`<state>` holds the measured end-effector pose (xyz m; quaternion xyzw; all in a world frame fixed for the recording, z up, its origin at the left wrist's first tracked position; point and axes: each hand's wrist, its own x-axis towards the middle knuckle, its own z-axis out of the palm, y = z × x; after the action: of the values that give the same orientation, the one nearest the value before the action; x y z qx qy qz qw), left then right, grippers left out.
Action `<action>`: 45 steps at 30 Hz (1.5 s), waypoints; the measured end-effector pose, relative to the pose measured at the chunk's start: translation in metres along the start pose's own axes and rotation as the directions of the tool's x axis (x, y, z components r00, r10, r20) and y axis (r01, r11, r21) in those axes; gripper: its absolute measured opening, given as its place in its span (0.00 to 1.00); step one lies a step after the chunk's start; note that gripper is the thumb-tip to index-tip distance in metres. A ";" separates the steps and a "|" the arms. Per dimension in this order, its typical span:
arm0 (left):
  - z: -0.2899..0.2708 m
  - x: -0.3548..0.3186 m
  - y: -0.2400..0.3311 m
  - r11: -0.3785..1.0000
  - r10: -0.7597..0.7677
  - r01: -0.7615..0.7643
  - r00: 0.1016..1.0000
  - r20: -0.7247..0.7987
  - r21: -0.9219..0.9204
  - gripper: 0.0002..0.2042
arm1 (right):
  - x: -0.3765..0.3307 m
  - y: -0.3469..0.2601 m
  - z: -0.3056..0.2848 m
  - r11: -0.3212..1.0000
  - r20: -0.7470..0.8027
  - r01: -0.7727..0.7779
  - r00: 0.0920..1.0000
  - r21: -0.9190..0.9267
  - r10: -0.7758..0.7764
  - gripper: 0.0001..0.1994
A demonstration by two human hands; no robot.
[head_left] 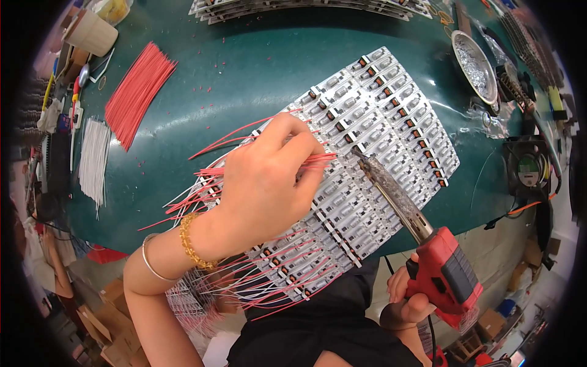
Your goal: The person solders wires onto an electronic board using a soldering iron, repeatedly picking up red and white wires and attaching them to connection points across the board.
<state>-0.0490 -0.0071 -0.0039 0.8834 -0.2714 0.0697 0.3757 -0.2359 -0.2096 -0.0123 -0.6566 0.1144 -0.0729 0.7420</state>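
Note:
My left hand (266,177) is closed round a bunch of thin red wires (321,159) whose ends stick out past the fingertips. It hovers over a large panel of small circuit boards (391,110), set at a slant on the table and jutting past the near edge. In my right hand (406,300) is a red and black soldering gun (449,272). Its tip points up and left to the panel's middle, near the wire ends; contact cannot be made out. Red and white wires (287,269) trail from the panel's lower left side.
On the green table (244,61) lie a red wire pile (137,92) and a white wire pile (95,159) at left. A metal dish (474,92) and a black fan (529,171) stand at right. More stacked panels (306,11) sit at the far edge.

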 end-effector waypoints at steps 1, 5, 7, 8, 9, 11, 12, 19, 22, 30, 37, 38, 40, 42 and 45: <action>-0.003 0.001 0.003 0.999 -0.006 0.008 0.999 0.033 -0.054 0.04 | 0.000 -0.002 0.002 1.000 -0.004 0.004 1.000 0.001 -0.004 0.42; -0.012 0.002 0.005 0.998 0.049 -0.043 0.989 0.142 -0.049 0.04 | -0.003 -0.003 0.001 1.000 -0.042 -0.014 0.999 0.020 0.015 0.43; -0.012 0.001 0.005 0.998 0.057 -0.061 0.987 0.149 0.026 0.04 | -0.005 -0.003 -0.002 1.000 -0.039 -0.006 0.999 0.024 0.007 0.43; -0.012 0.001 0.005 0.992 0.062 -0.078 0.986 0.155 0.101 0.04 | -0.006 -0.003 -0.003 1.000 -0.043 -0.009 0.999 0.016 0.010 0.43; -0.012 0.002 0.006 0.992 0.060 -0.077 0.986 0.156 0.103 0.04 | -0.007 -0.003 -0.003 1.000 -0.047 -0.013 0.999 0.007 0.013 0.43; -0.013 0.004 0.008 0.984 0.059 -0.090 0.979 0.195 0.151 0.04 | -0.008 -0.002 -0.004 1.000 -0.057 -0.013 0.998 0.008 0.014 0.43; -0.013 0.004 0.008 0.985 0.059 -0.089 0.979 0.196 0.150 0.04 | -0.008 -0.001 -0.004 1.000 -0.067 -0.014 0.998 0.008 0.014 0.44; 0.001 -0.003 0.014 0.999 -0.046 0.046 0.993 0.106 0.009 0.05 | -0.011 0.003 -0.008 0.998 -0.017 -0.063 0.998 0.017 0.063 0.42; 0.006 -0.005 0.009 1.000 0.005 -0.005 0.997 0.072 0.009 0.05 | -0.010 0.000 -0.005 0.995 -0.041 -0.091 0.995 0.032 0.092 0.41; 0.009 -0.006 0.008 0.998 0.050 -0.050 0.998 0.029 0.025 0.05 | -0.020 0.001 -0.032 0.973 0.055 -0.151 0.985 -0.175 0.162 0.22; 0.009 -0.007 0.008 0.998 0.062 -0.063 0.998 0.029 0.023 0.05 | -0.012 0.004 -0.004 0.999 -0.050 0.017 0.999 -0.028 -0.018 0.42; 0.008 -0.007 0.008 0.998 0.055 -0.056 0.998 0.039 0.024 0.05 | -0.012 0.003 -0.003 0.999 -0.050 0.019 0.999 -0.026 -0.021 0.42; 0.007 -0.007 0.010 0.998 0.053 -0.054 0.998 0.039 0.018 0.05 | -0.013 0.003 -0.002 1.000 -0.055 -0.004 0.998 -0.019 0.003 0.43; 0.005 -0.006 0.012 0.998 0.055 -0.055 0.998 0.040 0.011 0.05 | -0.013 0.000 0.001 1.000 -0.071 -0.011 0.997 -0.005 0.010 0.43; 0.000 -0.006 0.011 0.997 0.043 -0.039 0.997 0.070 -0.059 0.04 | -0.014 -0.002 0.003 1.000 -0.102 -0.013 0.995 0.008 0.014 0.43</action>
<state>-0.0602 -0.0114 0.0010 0.8682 -0.3047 0.0382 0.3897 -0.2481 -0.2036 -0.0089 -0.6484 0.1563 -0.1017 0.7381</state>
